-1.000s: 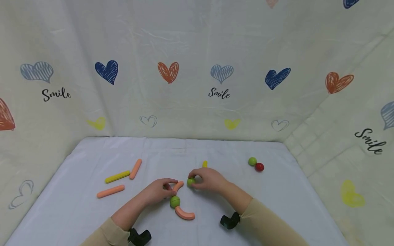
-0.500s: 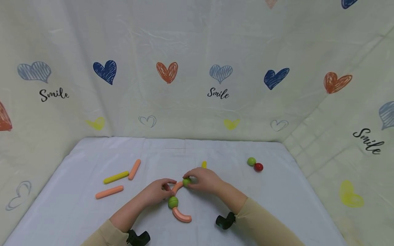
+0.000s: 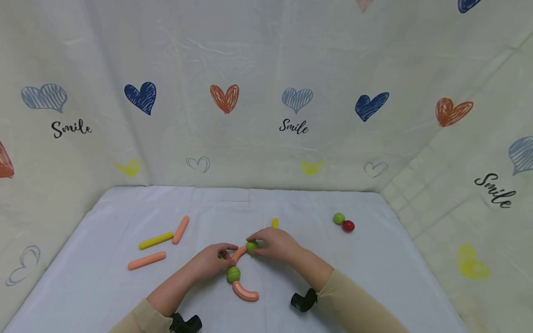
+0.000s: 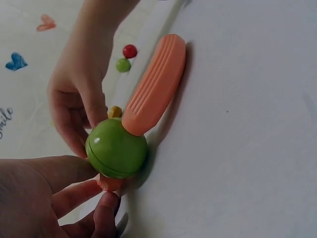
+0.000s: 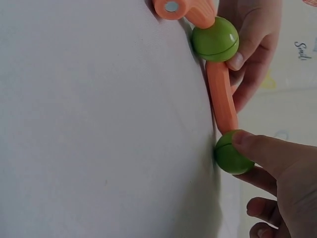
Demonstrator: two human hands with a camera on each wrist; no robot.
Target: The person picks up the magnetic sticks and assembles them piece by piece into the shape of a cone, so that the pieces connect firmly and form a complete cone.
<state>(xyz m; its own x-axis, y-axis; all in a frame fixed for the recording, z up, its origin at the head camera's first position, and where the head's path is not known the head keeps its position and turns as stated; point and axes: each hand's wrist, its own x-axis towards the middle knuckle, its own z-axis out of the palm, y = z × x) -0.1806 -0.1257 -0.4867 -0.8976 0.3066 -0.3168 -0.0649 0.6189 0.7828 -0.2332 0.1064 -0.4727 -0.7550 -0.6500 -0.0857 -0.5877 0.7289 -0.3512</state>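
Note:
My left hand [image 3: 211,261] pinches an upper curved orange rod [image 3: 239,254] between thumb and fingers, near a ridged green ball [image 3: 233,275]. That ball joins the rod to a lower curved orange rod [image 3: 245,293], whose ridged side shows in the left wrist view. A grey disc sits in its free end in the right wrist view. With thumb and fingers, my right hand [image 3: 278,246] grips a second green ball [image 5: 234,152], which touches the upper rod's other end. All these pieces form a C-shaped chain lying on the white cloth.
To the left lie a yellow rod [image 3: 156,240] and two straight orange rods, one far [image 3: 181,230] and one near [image 3: 146,261]. Beyond my right hand a yellow piece [image 3: 275,223] is partly hidden. At the back right a green ball [image 3: 339,218] touches a red ball [image 3: 348,226].
My right hand has moved left with its green ball, from a gap beside the upper rod to contact with that rod's end. My left hand keeps its grip almost in place.

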